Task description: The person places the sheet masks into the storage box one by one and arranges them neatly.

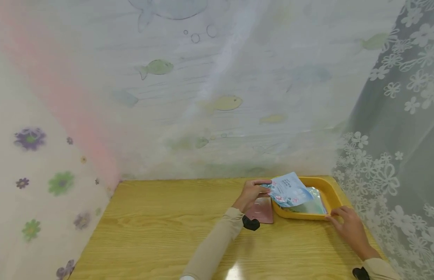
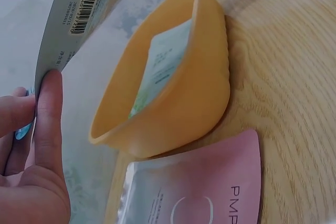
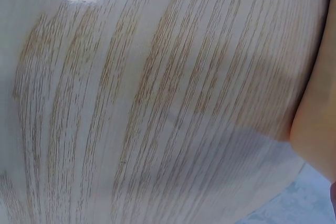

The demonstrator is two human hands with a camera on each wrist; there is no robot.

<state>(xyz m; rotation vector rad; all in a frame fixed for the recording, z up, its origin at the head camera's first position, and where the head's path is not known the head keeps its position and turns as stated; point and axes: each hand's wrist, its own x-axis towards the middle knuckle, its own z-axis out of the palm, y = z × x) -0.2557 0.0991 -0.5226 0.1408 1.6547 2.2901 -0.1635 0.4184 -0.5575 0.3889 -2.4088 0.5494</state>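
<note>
My left hand [image 1: 251,194] pinches a light-blue facial mask packet [image 1: 292,188] by its left end, thumb on one face and fingers on the other. The packet has pink flowers on its front and a barcode on its back, and it is held tilted over the left part of a yellow plastic tray [image 1: 308,216]. At the tray's near right corner, my right hand [image 1: 352,229] grips the rim between thumb and fingers. Inside the tray lies a pale green packet [image 2: 165,61], partly hidden by the blue one in the head view.
A pink packet [image 1: 261,214] lies flat on the wooden table [image 1: 160,233], close against the tray's left side. Behind the table hangs a wall cloth [image 1: 217,147] with painted fish. A white flowered lace curtain [image 1: 385,186] borders the right edge.
</note>
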